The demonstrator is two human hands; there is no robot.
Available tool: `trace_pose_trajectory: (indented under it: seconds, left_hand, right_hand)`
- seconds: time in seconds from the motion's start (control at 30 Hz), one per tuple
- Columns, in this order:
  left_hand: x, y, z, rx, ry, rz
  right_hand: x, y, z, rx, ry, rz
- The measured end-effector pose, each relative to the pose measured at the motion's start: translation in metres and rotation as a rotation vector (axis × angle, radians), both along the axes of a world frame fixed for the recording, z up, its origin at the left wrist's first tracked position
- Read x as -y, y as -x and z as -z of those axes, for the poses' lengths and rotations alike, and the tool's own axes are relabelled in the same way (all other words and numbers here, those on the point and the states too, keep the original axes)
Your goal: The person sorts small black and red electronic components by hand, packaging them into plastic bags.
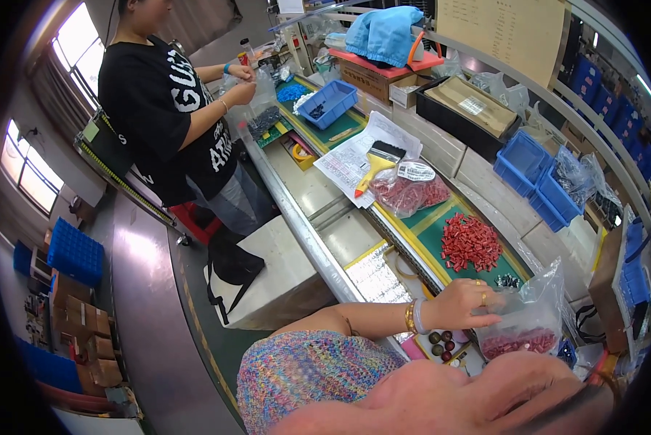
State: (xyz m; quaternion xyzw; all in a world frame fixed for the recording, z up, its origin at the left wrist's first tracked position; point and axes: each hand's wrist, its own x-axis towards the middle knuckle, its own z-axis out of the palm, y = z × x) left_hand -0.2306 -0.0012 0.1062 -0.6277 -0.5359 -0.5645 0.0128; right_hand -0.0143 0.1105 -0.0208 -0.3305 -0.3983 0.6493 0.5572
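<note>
Near green matting (428,238), the left hand (464,304) curves toward a bag (534,313).

At lower right you have a glossy, clear plastic bag (534,313); at lower centre your sleeve (303,373) is rough, knitted cloth.

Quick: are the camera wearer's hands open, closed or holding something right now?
Left hand: fingers bent at the clear bag of red pieces; whether they grip it can't be told.
Right hand: can't be made out here.
</note>
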Motion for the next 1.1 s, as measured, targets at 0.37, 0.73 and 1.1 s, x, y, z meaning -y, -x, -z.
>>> trace_pose_trajectory:
  seconds: [0.37, 0.73, 1.1]
  left_hand:
    - [-0.008, 0.012, 0.003, 0.868, 0.246, 0.642]
    - [-0.013, 0.022, 0.006, 1.137, 0.239, 0.61]
    - [-0.014, 0.018, 0.006, 1.033, 0.359, 0.492]
  right_hand:
    - [0.0, 0.011, 0.002, 0.027, 0.022, 0.028]
    - [0.0, 0.004, 0.005, 0.057, 0.058, 0.062]
    - [0.006, -0.002, 0.0, -0.023, 0.14, 0.02]
